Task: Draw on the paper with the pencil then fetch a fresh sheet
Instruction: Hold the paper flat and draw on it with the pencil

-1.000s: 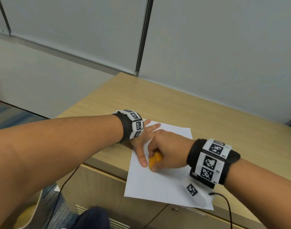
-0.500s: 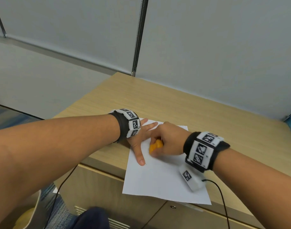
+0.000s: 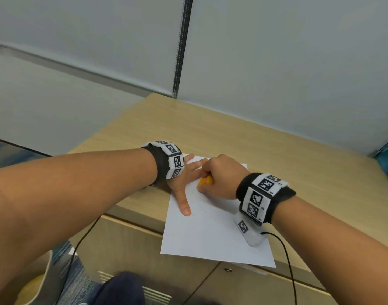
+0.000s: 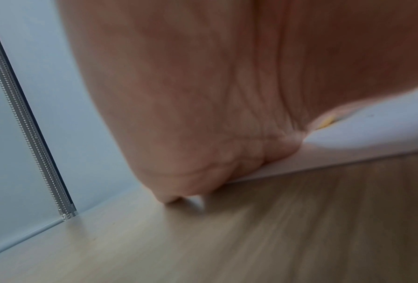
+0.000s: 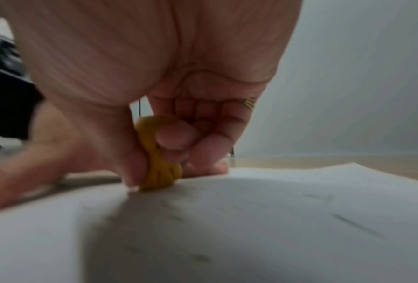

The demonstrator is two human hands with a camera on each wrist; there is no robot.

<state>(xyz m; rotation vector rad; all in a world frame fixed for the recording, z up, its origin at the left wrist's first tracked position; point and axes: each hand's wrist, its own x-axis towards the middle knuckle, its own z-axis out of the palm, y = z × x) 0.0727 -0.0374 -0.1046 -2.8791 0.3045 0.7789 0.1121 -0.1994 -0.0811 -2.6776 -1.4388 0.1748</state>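
Since a moment ago the right hand (image 3: 219,179), fingers pinching the stubby yellow pencil (image 3: 205,181), has slid up the white paper sheet (image 3: 210,230) on the wooden surface (image 3: 243,137), so drawing goes on while the flat, spread left hand (image 3: 184,183) holds the sheet.

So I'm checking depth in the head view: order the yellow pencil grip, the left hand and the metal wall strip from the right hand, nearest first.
1. Yellow pencil grip: held in the right hand.
2. Left hand: just left, flat on the paper.
3. Metal wall strip: far back.
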